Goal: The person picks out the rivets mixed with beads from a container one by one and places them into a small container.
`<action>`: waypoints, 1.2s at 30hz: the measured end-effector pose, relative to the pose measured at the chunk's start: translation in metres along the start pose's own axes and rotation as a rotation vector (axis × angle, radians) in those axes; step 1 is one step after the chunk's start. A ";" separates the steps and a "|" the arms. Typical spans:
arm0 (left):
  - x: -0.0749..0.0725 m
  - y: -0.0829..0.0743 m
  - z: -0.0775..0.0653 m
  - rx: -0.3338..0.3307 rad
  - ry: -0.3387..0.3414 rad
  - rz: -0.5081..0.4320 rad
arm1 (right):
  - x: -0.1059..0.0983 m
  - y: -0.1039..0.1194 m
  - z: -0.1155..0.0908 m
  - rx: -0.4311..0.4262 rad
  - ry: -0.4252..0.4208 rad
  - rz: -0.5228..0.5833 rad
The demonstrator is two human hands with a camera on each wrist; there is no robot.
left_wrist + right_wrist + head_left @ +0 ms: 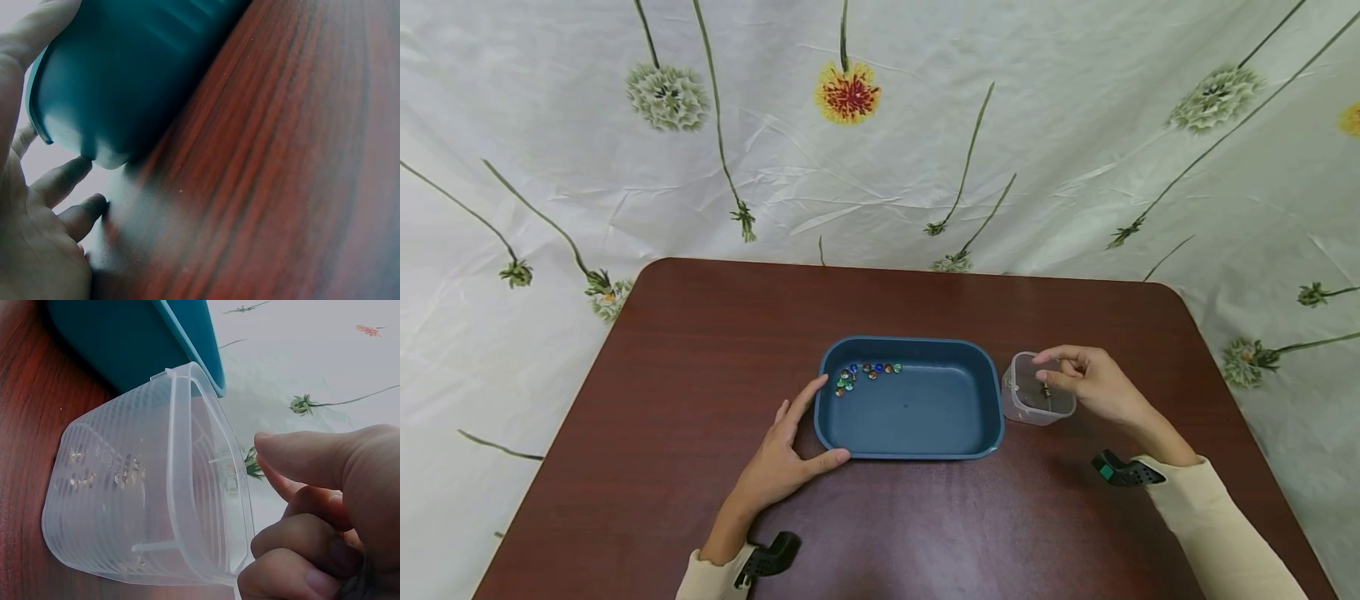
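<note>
My left hand (778, 462) spans the near-left corner of a blue rectangular tray (917, 457). Its thumb lies at the front rim and a fingertip touches the left side; in the left wrist view the fingers (62, 181) are spread beside the tray's end. Several coloured glass marbles (846, 379) lie in the tray's far-left part. Over a clear plastic box (1033, 417), my right hand (1093, 383) holds thumb and index finger apart, with nothing visible between them. Small shiny brownish pieces (128, 472) show through the box wall, too blurred to identify.
The box stands close against the tray's right end, on a dark reddish wooden table (715, 333). Behind the table hangs a white cloth (925, 150) with a flower print. Each wrist wears a black strap device (1127, 471).
</note>
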State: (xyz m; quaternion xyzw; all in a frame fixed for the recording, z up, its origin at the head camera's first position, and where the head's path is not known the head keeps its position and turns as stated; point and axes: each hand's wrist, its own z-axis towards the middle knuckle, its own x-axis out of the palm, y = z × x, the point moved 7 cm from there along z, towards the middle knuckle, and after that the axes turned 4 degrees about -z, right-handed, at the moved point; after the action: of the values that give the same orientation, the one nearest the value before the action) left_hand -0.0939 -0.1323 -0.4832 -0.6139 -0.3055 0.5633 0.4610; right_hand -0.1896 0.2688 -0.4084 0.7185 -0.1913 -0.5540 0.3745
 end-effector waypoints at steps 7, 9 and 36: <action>0.000 0.000 0.000 -0.009 0.001 0.000 | 0.001 0.003 0.003 -0.025 0.002 -0.006; 0.000 0.000 0.000 -0.012 0.000 0.001 | 0.001 0.004 0.003 -0.030 0.006 -0.006; 0.000 0.001 0.000 0.001 0.006 -0.003 | 0.025 0.028 0.016 -0.060 0.075 0.033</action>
State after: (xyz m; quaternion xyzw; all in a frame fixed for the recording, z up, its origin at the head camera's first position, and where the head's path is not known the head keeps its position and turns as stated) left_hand -0.0943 -0.1329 -0.4836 -0.6148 -0.3048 0.5608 0.4633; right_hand -0.1930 0.2277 -0.4053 0.7241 -0.1723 -0.5258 0.4118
